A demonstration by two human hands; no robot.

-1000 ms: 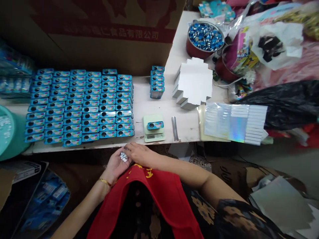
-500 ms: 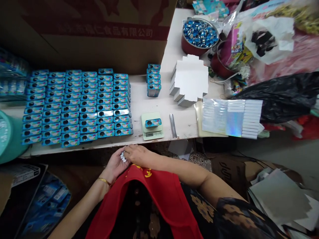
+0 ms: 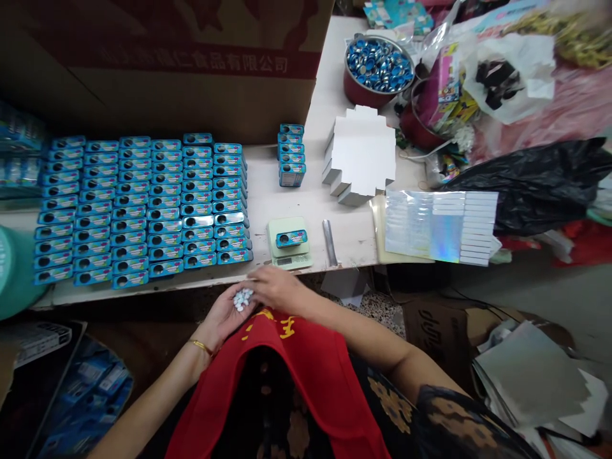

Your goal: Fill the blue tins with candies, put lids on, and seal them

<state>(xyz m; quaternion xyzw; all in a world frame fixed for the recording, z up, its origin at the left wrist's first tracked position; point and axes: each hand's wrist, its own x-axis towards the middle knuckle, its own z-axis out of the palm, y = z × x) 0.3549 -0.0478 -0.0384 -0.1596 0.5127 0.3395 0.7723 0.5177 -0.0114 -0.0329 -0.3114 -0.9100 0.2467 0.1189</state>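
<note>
Table (image 3: 310, 203) bears blue tins (image 3: 165, 212) in front of cardboard box (image 3: 186, 95).

Teal tub (image 3: 18, 277) cut off (left edge); scale display (image 3: 284, 261) unreadable.

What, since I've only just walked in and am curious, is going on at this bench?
A person is cupping small white pieces in the upturned left hand, with the right hand close over its fingertips. In front of the hands, one blue box lies on a pale green scale. Rows of similar boxes stand to its left, and a metal strip lies to its right.
</note>
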